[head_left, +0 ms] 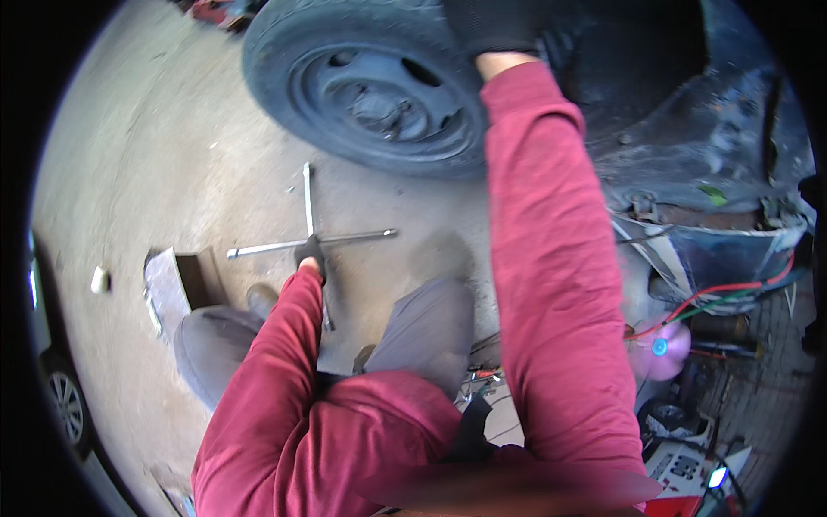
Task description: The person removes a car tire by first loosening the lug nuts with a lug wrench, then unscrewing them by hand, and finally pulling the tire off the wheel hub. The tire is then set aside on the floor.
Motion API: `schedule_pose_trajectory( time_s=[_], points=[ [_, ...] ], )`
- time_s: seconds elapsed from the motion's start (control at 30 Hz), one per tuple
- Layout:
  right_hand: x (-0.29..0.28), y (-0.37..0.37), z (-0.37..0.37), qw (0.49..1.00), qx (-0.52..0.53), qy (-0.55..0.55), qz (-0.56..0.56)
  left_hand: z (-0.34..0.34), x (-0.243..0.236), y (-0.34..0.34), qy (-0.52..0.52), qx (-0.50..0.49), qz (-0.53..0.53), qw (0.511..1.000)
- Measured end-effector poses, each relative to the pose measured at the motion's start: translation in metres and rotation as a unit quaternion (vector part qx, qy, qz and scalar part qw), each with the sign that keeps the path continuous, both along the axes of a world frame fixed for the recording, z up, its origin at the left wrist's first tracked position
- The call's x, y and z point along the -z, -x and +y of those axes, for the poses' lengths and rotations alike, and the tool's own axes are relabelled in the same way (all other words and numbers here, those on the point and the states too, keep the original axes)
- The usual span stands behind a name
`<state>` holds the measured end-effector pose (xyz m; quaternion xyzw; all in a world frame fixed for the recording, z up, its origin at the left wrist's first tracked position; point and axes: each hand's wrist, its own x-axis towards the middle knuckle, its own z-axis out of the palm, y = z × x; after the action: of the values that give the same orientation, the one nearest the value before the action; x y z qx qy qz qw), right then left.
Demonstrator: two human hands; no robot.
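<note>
My left hand (pixel 309 251), in a dark glove, is closed round the middle of a four-way lug wrench (pixel 310 202). The wrench's metal arms spread out low over the concrete floor. Beyond it stands a car wheel (pixel 379 108), a black tyre on a dark steel rim, leaning a little in the view. At the wheel's upper right, my right hand (pixel 495 26) reaches up in a black glove, next to the tyre and the dark wheel arch (pixel 637 60). Its fingers merge with the shadow there, so their grip is hidden.
A bent metal piece (pixel 168 284) lies by my left leg. Red and green hoses (pixel 724 297) run past a damaged body panel (pixel 724 250) on the right, near a pink round container (pixel 668 349). Another car (pixel 65 405) stands at the far left.
</note>
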<state>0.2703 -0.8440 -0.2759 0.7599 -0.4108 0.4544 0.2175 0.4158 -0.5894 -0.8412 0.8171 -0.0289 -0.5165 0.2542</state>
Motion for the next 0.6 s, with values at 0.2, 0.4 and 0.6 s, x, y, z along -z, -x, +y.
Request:
schedule_pose_trajectory(
  time_s=[0.2, 0.4, 0.6],
  points=[
    [-0.004, 0.005, -0.002, 1.0, -0.022, -0.007, 0.007, -0.041, -0.1, 0.063, 0.238, 0.066, -0.285, 0.926],
    [0.002, 0.003, -0.009, 0.998, -0.026, -0.048, -0.021, -0.121, -0.215, 0.104, 0.452, 0.072, -0.034, 0.889],
    [0.0, 0.005, -0.007, 0.997, -0.016, -0.073, -0.013, -0.171, -0.235, 0.103, 0.415, 0.054, 0.013, 0.908]
  ],
)
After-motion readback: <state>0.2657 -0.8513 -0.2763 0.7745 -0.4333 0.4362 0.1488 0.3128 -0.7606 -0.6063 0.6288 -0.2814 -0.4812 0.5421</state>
